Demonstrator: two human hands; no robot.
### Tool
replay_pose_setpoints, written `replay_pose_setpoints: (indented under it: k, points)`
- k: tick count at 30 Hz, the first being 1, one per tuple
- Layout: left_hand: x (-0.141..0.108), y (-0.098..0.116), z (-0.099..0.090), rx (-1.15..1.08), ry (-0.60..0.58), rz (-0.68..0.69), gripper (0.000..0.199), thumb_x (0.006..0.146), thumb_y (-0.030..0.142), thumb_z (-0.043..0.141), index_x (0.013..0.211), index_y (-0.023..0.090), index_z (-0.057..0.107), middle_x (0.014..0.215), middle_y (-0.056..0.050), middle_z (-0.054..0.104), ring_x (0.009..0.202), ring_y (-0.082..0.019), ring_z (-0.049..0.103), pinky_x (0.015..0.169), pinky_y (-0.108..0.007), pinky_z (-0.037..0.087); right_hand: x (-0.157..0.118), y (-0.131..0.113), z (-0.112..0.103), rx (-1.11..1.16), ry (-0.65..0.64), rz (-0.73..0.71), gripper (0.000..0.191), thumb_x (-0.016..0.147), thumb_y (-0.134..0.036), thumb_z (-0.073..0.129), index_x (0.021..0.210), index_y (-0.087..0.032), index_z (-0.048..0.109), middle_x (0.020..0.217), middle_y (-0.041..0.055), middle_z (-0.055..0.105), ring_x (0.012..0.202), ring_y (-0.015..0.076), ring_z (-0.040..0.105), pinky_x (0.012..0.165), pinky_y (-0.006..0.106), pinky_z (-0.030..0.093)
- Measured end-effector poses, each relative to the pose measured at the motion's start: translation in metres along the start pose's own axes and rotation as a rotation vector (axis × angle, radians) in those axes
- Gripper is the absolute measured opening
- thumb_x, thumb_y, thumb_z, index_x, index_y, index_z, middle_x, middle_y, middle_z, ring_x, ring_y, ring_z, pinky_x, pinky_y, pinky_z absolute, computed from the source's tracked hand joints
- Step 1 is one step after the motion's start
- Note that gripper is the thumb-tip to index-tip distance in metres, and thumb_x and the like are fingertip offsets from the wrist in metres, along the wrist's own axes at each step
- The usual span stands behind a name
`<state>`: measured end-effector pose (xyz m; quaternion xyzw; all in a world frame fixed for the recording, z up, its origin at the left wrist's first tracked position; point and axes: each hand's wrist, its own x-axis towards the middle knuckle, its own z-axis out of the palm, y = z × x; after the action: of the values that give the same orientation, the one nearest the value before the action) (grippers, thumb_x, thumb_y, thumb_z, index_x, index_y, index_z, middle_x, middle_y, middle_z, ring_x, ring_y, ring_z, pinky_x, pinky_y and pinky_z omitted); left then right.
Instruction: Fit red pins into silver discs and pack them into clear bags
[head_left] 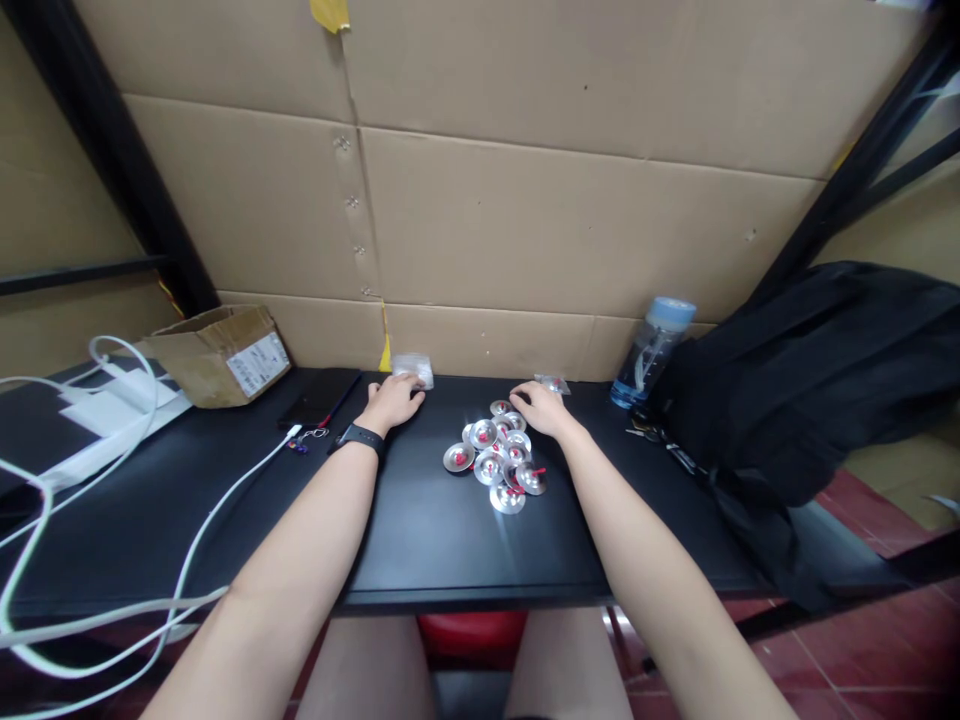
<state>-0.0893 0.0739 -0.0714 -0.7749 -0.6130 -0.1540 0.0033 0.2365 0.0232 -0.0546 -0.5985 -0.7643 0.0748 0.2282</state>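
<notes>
A heap of small silvery finger cymbals (491, 467) with red cords lies in the middle of the black table. To its left, my left hand (393, 403) rests palm down with fingers spread, its fingertips at the edge of a clear plastic bag (414, 369). My right hand (541, 408) lies on the far right side of the heap, fingers stretched out and the tips close to the rearmost cymbals. Just behind that hand is a second, smaller plastic bag (553, 384), its contents too small to make out. Neither hand shows anything gripped.
On the left are an open cardboard box (217, 355), a dark phone (319, 398) and white cables (202, 530). A water bottle (651, 350), keys (643, 430) and a black backpack (817, 370) stand at the right. Cardboard panels (480, 220) close off the back.
</notes>
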Motion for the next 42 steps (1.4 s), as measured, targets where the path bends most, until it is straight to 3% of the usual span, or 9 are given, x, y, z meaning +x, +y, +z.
replay_pose_setpoints:
  k: [5, 9, 13, 16, 22, 25, 28, 33, 42]
  points:
    - [0.001, 0.003, 0.0, 0.028, -0.023, -0.029, 0.044, 0.096, 0.05, 0.044, 0.129, 0.03, 0.066, 0.162, -0.005, 0.042, 0.142, -0.036, 0.042, 0.104, -0.06, 0.039, -0.004, 0.014, -0.012, -0.217, 0.038, 0.307, 0.041, 0.093, -0.019, 0.053, 0.132, -0.022, 0.063, 0.144, 0.014, 0.058, 0.132, 0.0335, 0.05, 0.105, 0.051, 0.043]
    - [0.0, 0.005, -0.001, 0.034, -0.031, -0.05, 0.044, 0.095, 0.051, 0.045, 0.13, 0.032, 0.065, 0.166, -0.002, 0.035, 0.146, -0.038, 0.036, 0.108, -0.061, 0.036, -0.005, 0.03, -0.016, -0.25, 0.034, 0.45, 0.05, 0.091, -0.014, 0.049, 0.139, -0.022, 0.056, 0.151, 0.0154, 0.05, 0.135, 0.0335, 0.046, 0.106, 0.054, 0.041]
    - [-0.001, 0.006, -0.003, 0.041, -0.032, -0.048, 0.045, 0.095, 0.05, 0.045, 0.131, 0.03, 0.064, 0.166, -0.004, 0.035, 0.147, -0.038, 0.034, 0.109, -0.061, 0.035, -0.004, 0.043, -0.013, -0.189, -0.024, 0.461, 0.053, 0.094, -0.018, 0.044, 0.145, -0.028, 0.05, 0.158, 0.0099, 0.044, 0.138, 0.0327, 0.043, 0.107, 0.057, 0.039]
    - [-0.003, 0.007, -0.004, 0.047, -0.004, -0.04, 0.047, 0.095, 0.049, 0.046, 0.134, 0.028, 0.062, 0.165, -0.007, 0.037, 0.145, -0.036, 0.036, 0.109, -0.06, 0.036, -0.002, 0.045, -0.011, -0.167, -0.036, 0.457, 0.053, 0.095, -0.024, 0.044, 0.147, -0.03, 0.047, 0.155, 0.0093, 0.048, 0.136, 0.0333, 0.044, 0.105, 0.058, 0.038]
    - [-0.008, 0.009, -0.008, 0.028, 0.052, -0.015, 0.045, 0.094, 0.042, 0.05, 0.135, 0.027, 0.06, 0.162, -0.012, 0.041, 0.142, -0.037, 0.039, 0.107, -0.059, 0.038, -0.001, 0.038, -0.014, -0.232, 0.04, 0.428, 0.049, 0.088, -0.027, 0.057, 0.136, -0.023, 0.06, 0.147, 0.0158, 0.052, 0.133, 0.0368, 0.045, 0.104, 0.058, 0.038]
    - [-0.01, 0.011, -0.01, 0.029, 0.065, -0.008, 0.043, 0.093, 0.04, 0.051, 0.134, 0.027, 0.06, 0.16, -0.013, 0.043, 0.141, -0.038, 0.041, 0.106, -0.06, 0.038, -0.002, 0.037, -0.015, -0.191, 0.029, 0.362, 0.051, 0.089, -0.027, 0.056, 0.14, -0.028, 0.058, 0.149, 0.0126, 0.052, 0.133, 0.0357, 0.046, 0.104, 0.06, 0.037]
    - [-0.011, 0.013, -0.013, 0.04, 0.071, 0.003, 0.044, 0.092, 0.037, 0.053, 0.135, 0.026, 0.059, 0.159, -0.013, 0.043, 0.139, -0.038, 0.042, 0.106, -0.06, 0.038, -0.002, 0.037, -0.015, -0.194, 0.034, 0.405, 0.045, 0.09, -0.027, 0.057, 0.135, -0.033, 0.064, 0.138, 0.0117, 0.061, 0.126, 0.0353, 0.051, 0.102, 0.06, 0.037]
    - [-0.013, 0.018, -0.016, 0.063, 0.083, 0.032, 0.051, 0.091, 0.033, 0.055, 0.141, 0.026, 0.054, 0.159, -0.013, 0.043, 0.137, -0.038, 0.045, 0.106, -0.056, 0.04, -0.001, 0.038, -0.014, -0.208, 0.119, 0.446, 0.031, 0.09, -0.033, 0.063, 0.119, -0.027, 0.071, 0.128, 0.0119, 0.066, 0.123, 0.0337, 0.054, 0.099, 0.054, 0.038]
    - [-0.014, 0.025, -0.025, 0.03, 0.144, 0.077, 0.041, 0.09, 0.03, 0.054, 0.13, 0.024, 0.061, 0.141, -0.011, 0.058, 0.128, -0.032, 0.055, 0.1, -0.045, 0.048, 0.001, 0.032, -0.02, -0.253, 0.081, 0.508, 0.032, 0.08, -0.041, 0.072, 0.105, -0.021, 0.075, 0.108, 0.0121, 0.076, 0.115, 0.0333, 0.063, 0.101, 0.051, 0.034]
